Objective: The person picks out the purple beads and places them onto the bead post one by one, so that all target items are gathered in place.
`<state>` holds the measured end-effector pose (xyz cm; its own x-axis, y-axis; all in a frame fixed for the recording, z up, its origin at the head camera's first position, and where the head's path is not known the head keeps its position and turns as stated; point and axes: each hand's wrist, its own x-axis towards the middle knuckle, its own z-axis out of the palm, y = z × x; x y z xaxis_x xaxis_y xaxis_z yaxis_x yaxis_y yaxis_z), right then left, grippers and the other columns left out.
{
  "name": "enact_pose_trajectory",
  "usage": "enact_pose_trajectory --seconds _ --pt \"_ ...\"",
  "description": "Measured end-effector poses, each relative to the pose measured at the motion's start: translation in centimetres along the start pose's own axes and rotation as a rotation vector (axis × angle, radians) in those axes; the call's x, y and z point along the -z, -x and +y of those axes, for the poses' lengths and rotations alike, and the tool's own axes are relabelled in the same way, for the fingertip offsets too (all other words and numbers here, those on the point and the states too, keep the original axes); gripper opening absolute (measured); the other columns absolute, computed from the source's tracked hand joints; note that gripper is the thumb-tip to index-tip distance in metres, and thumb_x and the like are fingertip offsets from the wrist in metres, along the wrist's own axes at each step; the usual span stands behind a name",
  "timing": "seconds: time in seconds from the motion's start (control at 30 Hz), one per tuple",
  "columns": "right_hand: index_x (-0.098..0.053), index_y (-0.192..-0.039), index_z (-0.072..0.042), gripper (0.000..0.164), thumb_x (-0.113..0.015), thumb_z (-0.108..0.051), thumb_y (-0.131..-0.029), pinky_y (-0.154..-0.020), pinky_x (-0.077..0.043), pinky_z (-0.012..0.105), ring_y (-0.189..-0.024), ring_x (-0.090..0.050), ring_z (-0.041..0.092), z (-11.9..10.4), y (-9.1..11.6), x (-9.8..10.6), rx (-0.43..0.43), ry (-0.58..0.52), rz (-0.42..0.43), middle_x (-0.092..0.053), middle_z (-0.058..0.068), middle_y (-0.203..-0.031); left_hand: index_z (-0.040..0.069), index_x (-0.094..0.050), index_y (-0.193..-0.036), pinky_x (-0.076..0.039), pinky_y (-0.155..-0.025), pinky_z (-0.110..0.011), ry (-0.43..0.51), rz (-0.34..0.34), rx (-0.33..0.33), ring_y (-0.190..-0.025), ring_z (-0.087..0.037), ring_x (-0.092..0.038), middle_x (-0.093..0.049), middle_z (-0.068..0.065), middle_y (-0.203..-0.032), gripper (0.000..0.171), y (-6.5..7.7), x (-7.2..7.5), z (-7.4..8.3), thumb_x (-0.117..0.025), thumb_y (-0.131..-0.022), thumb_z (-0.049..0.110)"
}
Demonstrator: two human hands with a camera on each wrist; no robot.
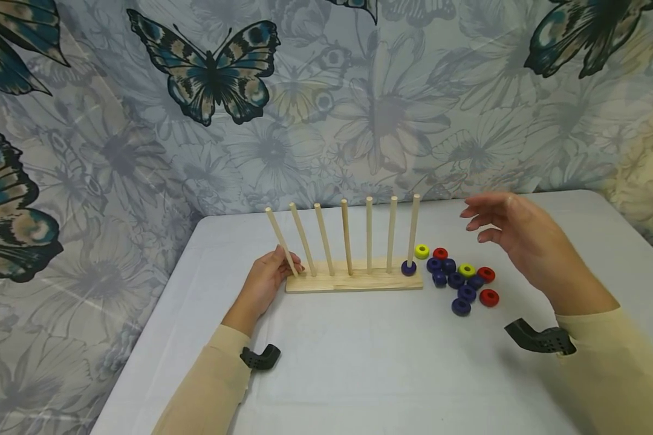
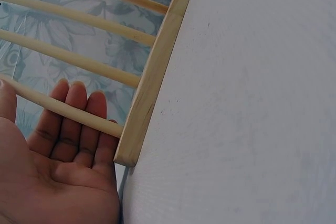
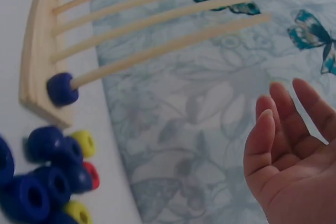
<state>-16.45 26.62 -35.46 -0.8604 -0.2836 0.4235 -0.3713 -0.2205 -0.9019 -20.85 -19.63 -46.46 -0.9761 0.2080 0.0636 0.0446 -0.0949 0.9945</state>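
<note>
A wooden peg stand (image 1: 354, 284) with several upright pegs sits on the table. My left hand (image 1: 266, 278) is at its left end, around the leftmost peg (image 2: 79, 115). In the left wrist view, the fingers (image 2: 75, 124) extend behind this peg, with the thumb on its near side. One dark blue ring (image 1: 409, 268) sits at the foot of the rightmost peg (image 1: 414, 229). Raised to the right of the stand, my right hand (image 1: 517, 241) holds nothing, its fingers loosely bent. Below it lies a loose group of blue beads (image 1: 456, 280), more ring-shaped ones among them.
Red beads (image 1: 489, 297) and yellow beads (image 1: 466, 270) lie mixed with the blue ones, right of the stand. A white cloth covers the table (image 1: 332, 362). Behind it hangs a butterfly-patterned backdrop (image 1: 305, 139). Black wrist straps (image 1: 541, 338) are over both sleeves.
</note>
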Motion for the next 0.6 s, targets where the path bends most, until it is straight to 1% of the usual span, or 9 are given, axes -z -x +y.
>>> enact_pose_trajectory --seconds 0.13,0.2,0.37,0.43,0.5,0.53,0.6 --pt "-0.06 -0.143 0.01 0.042 -0.034 -0.014 -0.121 -0.089 -0.054 0.031 -0.116 -0.062 0.03 0.7 1.1 1.1 -0.024 0.036 0.023 -0.064 0.021 -0.133 -0.004 -0.071 -0.107 -0.055 -0.097 -0.034 0.003 0.0 -0.001 -0.104 -0.024 -0.071 -0.072 -0.011 -0.097 0.061 -0.1 0.0 0.0 -0.048 -0.115 0.051" --pt "-0.06 -0.143 0.01 0.042 -0.033 -0.012 -0.12 -0.088 -0.054 0.031 -0.116 -0.062 0.029 1.1 1.7 1.6 -0.03 0.048 0.029 -0.064 0.021 -0.133 -0.004 -0.071 -0.106 -0.055 -0.096 -0.034 0.003 0.004 0.0 -0.103 -0.024 -0.071 -0.072 -0.011 -0.096 0.06 -0.1 0.0 0.0 -0.048 -0.115 0.051" --pt "-0.061 -0.144 0.006 0.043 -0.03 -0.011 -0.12 -0.089 -0.054 0.027 -0.116 -0.063 0.025 2.0 3.0 2.7 -0.07 0.118 0.02 -0.066 0.014 -0.134 -0.005 -0.071 -0.108 -0.055 -0.096 -0.033 -0.007 0.004 -0.001 -0.104 -0.025 -0.071 -0.072 -0.011 -0.097 0.06 -0.1 0.0 0.0 -0.046 -0.117 0.049" --pt "-0.061 -0.146 0.001 0.043 -0.029 -0.012 -0.121 -0.09 -0.054 0.026 -0.117 -0.062 0.023 2.3 3.5 3.2 -0.1 0.183 0.02 -0.065 0.01 -0.136 -0.006 -0.07 -0.108 -0.055 -0.097 -0.034 -0.007 0.001 -0.005 -0.104 -0.025 -0.071 -0.072 -0.011 -0.097 0.06 -0.1 0.0 0.0 -0.046 -0.117 0.048" --pt "-0.062 -0.147 -0.006 0.042 -0.03 -0.017 -0.122 -0.09 -0.054 0.023 -0.118 -0.061 0.02 2.8 4.0 3.7 -0.147 0.295 0.03 -0.064 0.005 -0.137 -0.006 -0.07 -0.108 -0.055 -0.097 -0.034 -0.006 -0.002 -0.007 -0.104 -0.025 -0.071 -0.072 -0.011 -0.097 0.06 -0.1 0.1 -0.1 -0.046 -0.117 0.048" --pt "-0.062 -0.147 -0.008 0.042 -0.031 -0.019 -0.122 -0.09 -0.054 0.022 -0.117 -0.061 0.02 3.0 4.3 3.8 -0.173 0.349 0.045 -0.064 0.003 -0.138 -0.006 -0.07 -0.108 -0.055 -0.097 -0.034 -0.005 -0.003 -0.007 -0.104 -0.025 -0.071 -0.072 -0.011 -0.097 0.06 -0.1 0.1 -0.1 -0.046 -0.117 0.048" --pt "-0.06 -0.148 -0.009 0.041 -0.031 -0.022 -0.122 -0.09 -0.054 0.021 -0.119 -0.06 0.019 3.5 4.7 4.1 -0.22 0.453 0.046 -0.062 0.0 -0.139 -0.005 -0.071 -0.108 -0.055 -0.097 -0.034 -0.003 -0.002 -0.007 -0.104 -0.025 -0.071 -0.072 -0.011 -0.097 0.06 -0.1 0.1 -0.1 -0.046 -0.117 0.049"
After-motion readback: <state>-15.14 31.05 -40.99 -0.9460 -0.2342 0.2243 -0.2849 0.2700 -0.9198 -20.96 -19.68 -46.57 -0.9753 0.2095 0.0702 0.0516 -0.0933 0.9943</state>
